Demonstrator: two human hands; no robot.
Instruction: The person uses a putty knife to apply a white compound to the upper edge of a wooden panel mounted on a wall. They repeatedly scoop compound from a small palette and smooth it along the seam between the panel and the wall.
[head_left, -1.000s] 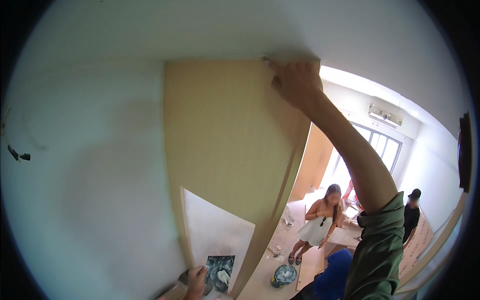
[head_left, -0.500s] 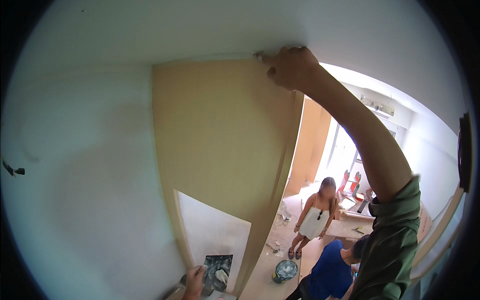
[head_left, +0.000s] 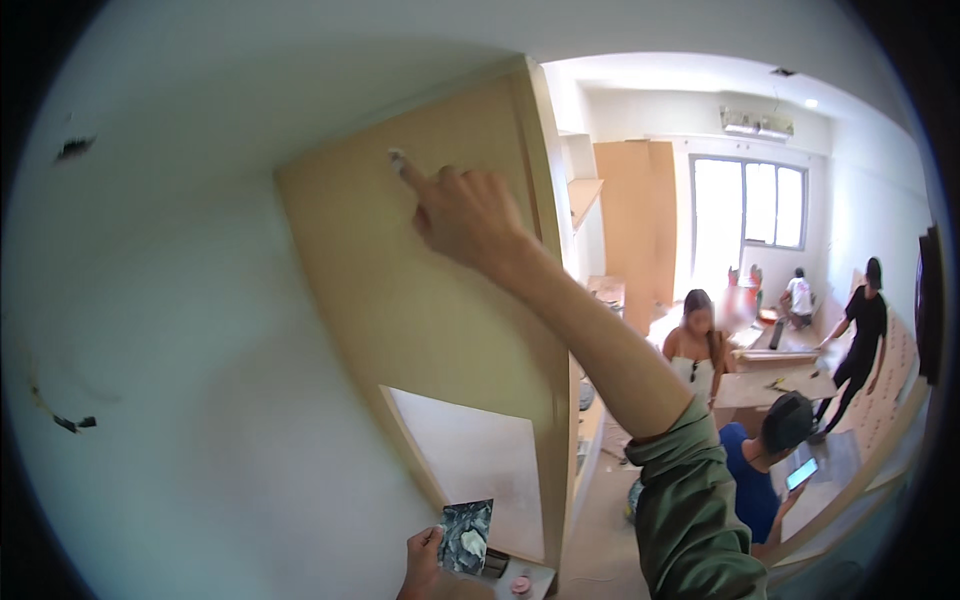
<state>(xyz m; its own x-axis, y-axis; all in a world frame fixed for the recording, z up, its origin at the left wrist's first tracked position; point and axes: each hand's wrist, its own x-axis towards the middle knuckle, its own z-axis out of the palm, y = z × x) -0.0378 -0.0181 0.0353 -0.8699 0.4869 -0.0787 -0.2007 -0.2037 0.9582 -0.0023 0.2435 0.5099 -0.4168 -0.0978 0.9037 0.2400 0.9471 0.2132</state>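
Note:
My right hand [head_left: 465, 215] reaches up in front of a pale wooden panel [head_left: 410, 300] below the ceiling, index finger extended, other fingers curled. A small white bit [head_left: 398, 160] shows at its fingertip; whether it is held or smeared on, I cannot tell. Low in the middle, my left hand [head_left: 425, 550] grips a dark, mottled flat board [head_left: 455, 525] with a white lump of paste [head_left: 473, 546] on it, in front of a white triangular area on the panel.
A plain wall [head_left: 200, 450] with loose wires is at left. At right are several people: one in white [head_left: 690, 372], one in blue holding a phone [head_left: 750, 480], one in black [head_left: 862, 330], another farther back [head_left: 798, 300], plus boards on a table [head_left: 760, 390] and a window.
My right hand has moved left and down from the panel's top edge. The view has swung, showing more of the room. The person in blue now shows a phone.

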